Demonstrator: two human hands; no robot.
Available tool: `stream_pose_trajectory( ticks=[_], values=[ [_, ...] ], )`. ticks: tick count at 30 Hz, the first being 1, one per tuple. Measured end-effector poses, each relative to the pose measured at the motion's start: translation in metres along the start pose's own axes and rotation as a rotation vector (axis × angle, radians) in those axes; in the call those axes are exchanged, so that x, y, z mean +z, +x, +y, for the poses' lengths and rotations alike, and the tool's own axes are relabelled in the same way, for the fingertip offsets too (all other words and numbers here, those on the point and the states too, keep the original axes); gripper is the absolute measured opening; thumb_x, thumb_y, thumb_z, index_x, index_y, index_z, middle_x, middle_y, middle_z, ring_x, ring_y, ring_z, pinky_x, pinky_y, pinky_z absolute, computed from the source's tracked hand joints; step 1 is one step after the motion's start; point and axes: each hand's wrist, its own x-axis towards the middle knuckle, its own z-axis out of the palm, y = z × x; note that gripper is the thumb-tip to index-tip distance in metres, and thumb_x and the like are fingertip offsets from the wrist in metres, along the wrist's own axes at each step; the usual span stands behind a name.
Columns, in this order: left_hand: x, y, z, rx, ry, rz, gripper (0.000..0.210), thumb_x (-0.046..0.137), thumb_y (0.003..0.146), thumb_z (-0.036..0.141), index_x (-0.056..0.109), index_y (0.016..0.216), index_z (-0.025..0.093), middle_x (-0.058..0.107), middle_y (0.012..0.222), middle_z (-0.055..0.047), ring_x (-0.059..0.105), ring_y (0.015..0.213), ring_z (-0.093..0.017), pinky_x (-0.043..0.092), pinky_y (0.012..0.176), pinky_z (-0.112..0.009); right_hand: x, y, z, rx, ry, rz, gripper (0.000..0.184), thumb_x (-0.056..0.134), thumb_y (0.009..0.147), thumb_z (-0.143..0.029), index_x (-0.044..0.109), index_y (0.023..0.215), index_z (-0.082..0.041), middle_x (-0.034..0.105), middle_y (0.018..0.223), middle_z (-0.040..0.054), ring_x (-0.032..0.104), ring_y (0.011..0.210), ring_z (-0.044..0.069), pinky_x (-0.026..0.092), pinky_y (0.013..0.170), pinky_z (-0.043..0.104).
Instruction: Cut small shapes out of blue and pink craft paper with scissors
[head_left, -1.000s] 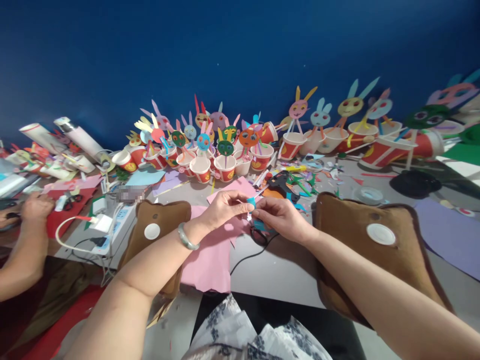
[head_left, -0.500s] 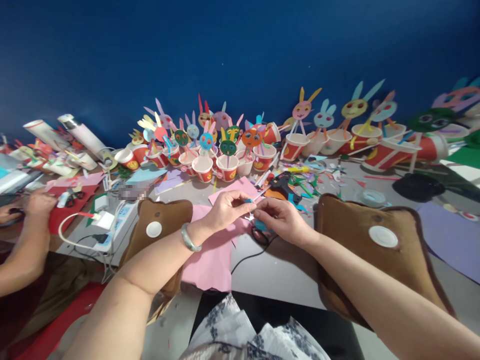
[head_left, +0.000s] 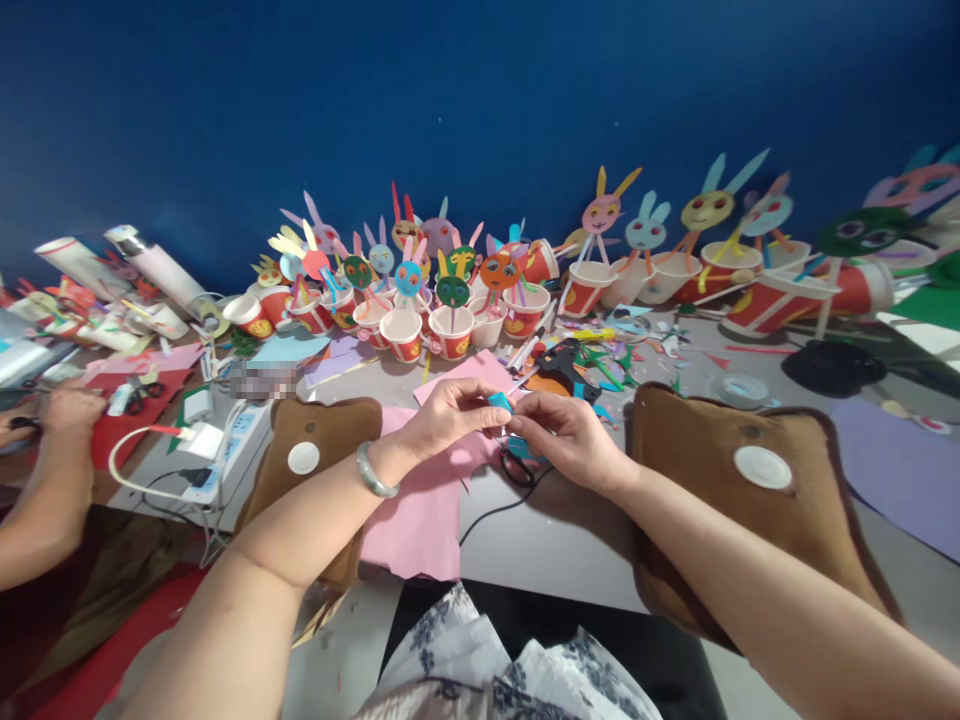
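A small piece of blue paper (head_left: 499, 401) is pinched between the fingertips of my left hand (head_left: 459, 412), which wears a bangle at the wrist. My right hand (head_left: 568, 437) meets it fingertip to fingertip, thumb and forefinger pressed together at the paper's lower right edge. Whether the right fingers grip the same piece is hard to make out. Beneath the hands lie dark-handled scissors (head_left: 516, 468) and more blue paper (head_left: 523, 446), partly covered by the right hand. Pink paper sheets (head_left: 412, 530) spread under my left forearm.
Paper cups (head_left: 452, 332) with rabbit-faced figures line the back, before a blue wall. Brown cushions (head_left: 697, 500) flank my arms. An orange-and-black glue gun (head_left: 561, 368) lies among paper scraps. At left are a power strip (head_left: 229, 455) and another person's hand (head_left: 73, 407).
The blue paper has turned and shows more of its face above my left fingertips. Both hands stay close together in nearly the same place. The view has shifted slightly.
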Motion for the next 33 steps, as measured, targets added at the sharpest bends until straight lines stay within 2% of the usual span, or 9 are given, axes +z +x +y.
stream_pose_trajectory(
  ticks=[11, 18, 24, 33],
  values=[
    [-0.0011, -0.001, 0.0049, -0.006, -0.031, -0.082, 0.032, 0.083, 0.071, 0.04, 0.07, 0.081, 0.012, 0.068, 0.072, -0.003, 0.06, 0.059, -0.01, 0.05, 0.06, -0.025, -0.0015, -0.0016, -0.0015, -0.009, -0.001, -0.072, 0.035, 0.064, 0.087, -0.05, 0.07, 0.082, -0.016, 0.069, 0.077, 0.0081, 0.057, 0.062, 0.016, 0.046, 0.055, 0.027],
    [0.0003, -0.0011, 0.0034, 0.007, -0.016, -0.056, 0.031, 0.082, 0.072, 0.039, 0.07, 0.08, 0.012, 0.067, 0.069, -0.003, 0.06, 0.058, -0.01, 0.049, 0.059, -0.024, -0.0013, -0.0018, -0.0018, 0.0, 0.016, -0.059, 0.036, 0.065, 0.086, -0.052, 0.07, 0.083, -0.017, 0.07, 0.078, 0.0081, 0.058, 0.062, 0.016, 0.047, 0.054, 0.028],
    [0.0015, -0.0009, 0.002, 0.006, 0.0, -0.028, 0.032, 0.081, 0.073, 0.041, 0.068, 0.077, 0.012, 0.065, 0.066, -0.002, 0.059, 0.057, -0.009, 0.049, 0.059, -0.023, -0.0003, -0.0015, -0.0002, 0.003, 0.009, -0.049, 0.036, 0.065, 0.086, -0.052, 0.07, 0.082, -0.017, 0.067, 0.073, 0.0064, 0.053, 0.057, 0.014, 0.043, 0.048, 0.025],
    [0.005, -0.0008, 0.0022, 0.009, 0.038, 0.04, 0.031, 0.079, 0.074, 0.039, 0.065, 0.072, 0.012, 0.064, 0.063, -0.001, 0.059, 0.055, -0.009, 0.048, 0.057, -0.023, -0.0002, 0.0003, 0.0002, -0.016, -0.005, -0.055, 0.027, 0.063, 0.088, -0.043, 0.07, 0.082, -0.017, 0.064, 0.07, 0.0045, 0.051, 0.056, 0.013, 0.041, 0.047, 0.024]
  ],
)
